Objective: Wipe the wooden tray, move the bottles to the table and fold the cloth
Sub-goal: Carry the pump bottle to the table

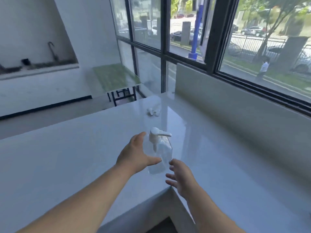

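Carefully, with the left hand [134, 153] cupping the clear pump bottle [159, 155] and the right hand [180, 178] open beside it, close a full grip around the body, not the pump, before lifting off the white bench [67, 165].

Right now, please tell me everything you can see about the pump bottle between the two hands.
The pump bottle looks like clear plastic with a white pump head whose spout points right. It stands roughly upright on the glossy white counter, near its inner corner. The left hand cups its left side, thumb across the front. The right hand is open by its lower right; contact is unclear.
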{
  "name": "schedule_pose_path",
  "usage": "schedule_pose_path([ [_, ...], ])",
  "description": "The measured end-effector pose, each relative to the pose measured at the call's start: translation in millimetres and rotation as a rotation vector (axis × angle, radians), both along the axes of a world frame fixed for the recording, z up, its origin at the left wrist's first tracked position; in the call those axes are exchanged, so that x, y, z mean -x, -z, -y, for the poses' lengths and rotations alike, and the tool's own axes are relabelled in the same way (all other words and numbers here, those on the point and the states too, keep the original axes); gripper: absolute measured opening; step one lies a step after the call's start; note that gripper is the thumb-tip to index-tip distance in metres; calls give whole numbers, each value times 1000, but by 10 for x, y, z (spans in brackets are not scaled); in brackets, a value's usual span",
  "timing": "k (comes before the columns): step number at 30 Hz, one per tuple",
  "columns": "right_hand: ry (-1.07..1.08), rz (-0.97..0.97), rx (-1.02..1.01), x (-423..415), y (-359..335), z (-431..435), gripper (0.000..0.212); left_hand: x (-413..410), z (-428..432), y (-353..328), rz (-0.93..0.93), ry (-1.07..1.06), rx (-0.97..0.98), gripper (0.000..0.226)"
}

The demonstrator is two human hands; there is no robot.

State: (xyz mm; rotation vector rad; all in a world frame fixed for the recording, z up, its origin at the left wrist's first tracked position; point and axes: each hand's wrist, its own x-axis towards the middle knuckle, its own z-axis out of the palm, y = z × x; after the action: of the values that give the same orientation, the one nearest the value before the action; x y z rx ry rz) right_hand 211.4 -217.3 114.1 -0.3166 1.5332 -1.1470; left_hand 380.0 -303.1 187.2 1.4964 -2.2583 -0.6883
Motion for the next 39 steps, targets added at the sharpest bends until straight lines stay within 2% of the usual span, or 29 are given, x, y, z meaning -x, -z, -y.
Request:
schedule_pose_path([
  [3, -137, 1, 30, -1018, -138, 335, 7, -1117, 75, -168, 7, -135, 29, 130],
  [9, -431, 4, 72, -2869, -320, 846, 12, -3025, 54, -370, 29, -417, 73, 129],
  [13, -602, -1, 67, -3864, -343, 1103, 15, -3986, 24, -353, 60, -577, 77, 130],
  [18, -782, 3, 25, -4895, -197, 1465, 35, -4955, 106, -220, 86, -754, 14, 130],
  [27, -958, 58, -99, -6092, 370, 2357, 35, -6088, 682, 335, 102, -957, -127, 131],
  [32, -1014, 62, -188, -6467, 805, 2800, 34, -6428, 1084, 752, 115, -980, -183, 131],
  [37, -1023, 50, -228, -6700, 1170, 3054, 25, -6629, 1355, 1087, 124, -979, -219, 132],
  [39, -1035, 44, -234, -6738, 1271, 3104, 36, -6663, 1399, 1195, 120, -982, -240, 132],
])
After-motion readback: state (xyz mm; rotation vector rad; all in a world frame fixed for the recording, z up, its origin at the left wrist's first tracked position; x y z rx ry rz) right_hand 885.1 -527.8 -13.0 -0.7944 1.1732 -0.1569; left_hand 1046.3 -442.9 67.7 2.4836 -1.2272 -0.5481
